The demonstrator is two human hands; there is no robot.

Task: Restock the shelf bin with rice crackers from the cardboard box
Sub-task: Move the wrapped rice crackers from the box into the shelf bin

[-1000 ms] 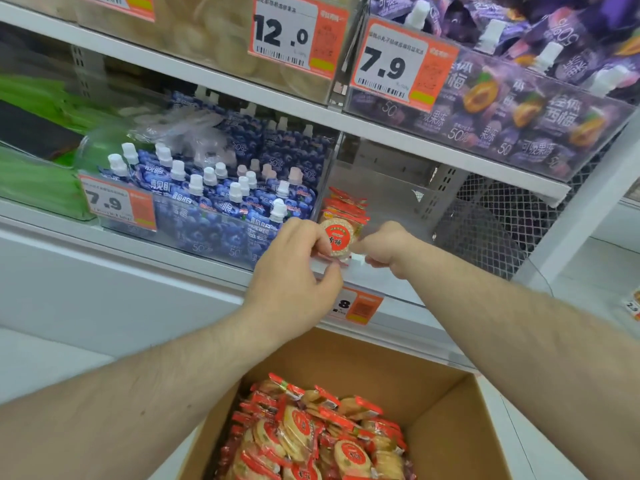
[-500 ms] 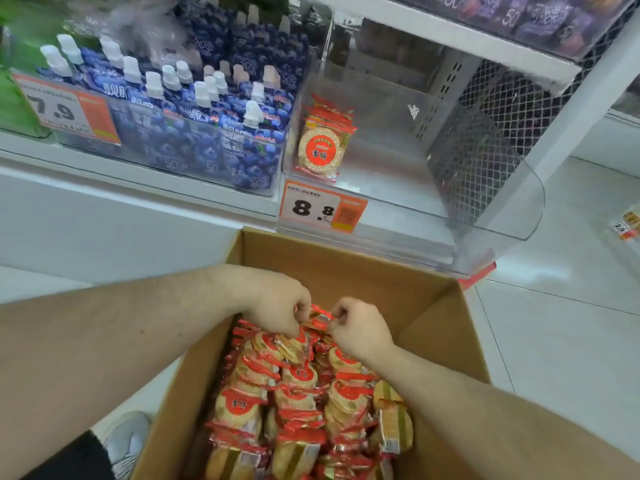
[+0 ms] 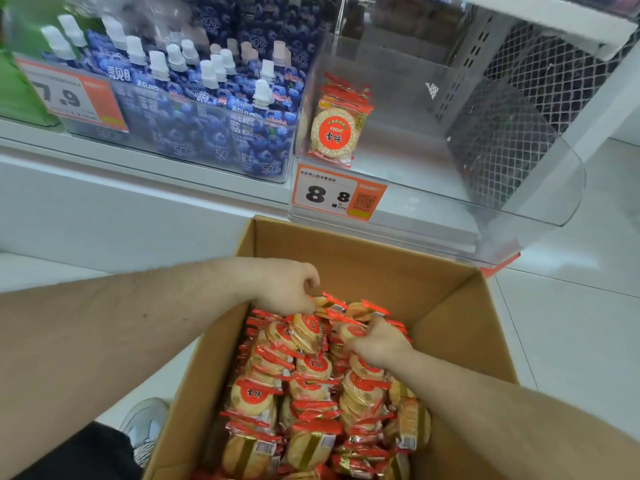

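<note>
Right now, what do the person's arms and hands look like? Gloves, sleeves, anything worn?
Both forearms are bare up to the frame edge: no sleeves in view. The left hand and right hand have no gloves, and no rings, watch or wristbands are visible. Light hair shows on the forearms. No markings or tattoos can be seen.

White shop shelving (image 3: 145,188) with a mesh side panel (image 3: 540,74) above pale floor tiles (image 3: 568,327).

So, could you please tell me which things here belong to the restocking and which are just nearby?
Job: cardboard box, rice crackers, clear shelf bin, left hand, right hand.
Nearby: blueberry pouches, 7.9 price tag, mesh panel.
</note>
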